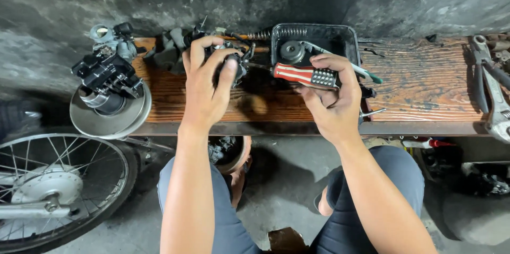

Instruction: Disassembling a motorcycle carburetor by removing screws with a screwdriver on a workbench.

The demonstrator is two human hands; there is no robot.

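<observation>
We crouch before a worn wooden surface (425,81) that runs across the middle of the view, with a spoked motorcycle wheel (53,190) on the floor at eight o'clock. At nine o'clock a dark engine assembly (109,76) sits on a round metal pulley disc (114,116) at the plank's end. At twelve o'clock stands a black plastic tray (340,39) holding a small round part and a spring, and pliers (491,84) lie at three o'clock. Our left hand (204,89) wraps its grip around a small carburetor (234,60), fingers pressed over the top and thumb along the side, holding it just above the wood left of the tray. We judge it dense, rigid and probably oily, best held by the body, not its thin levers. Our right hand (332,97) closes its grip on a red-and-white striped screwdriver (305,75), the shaft pointing toward the carburetor.
</observation>
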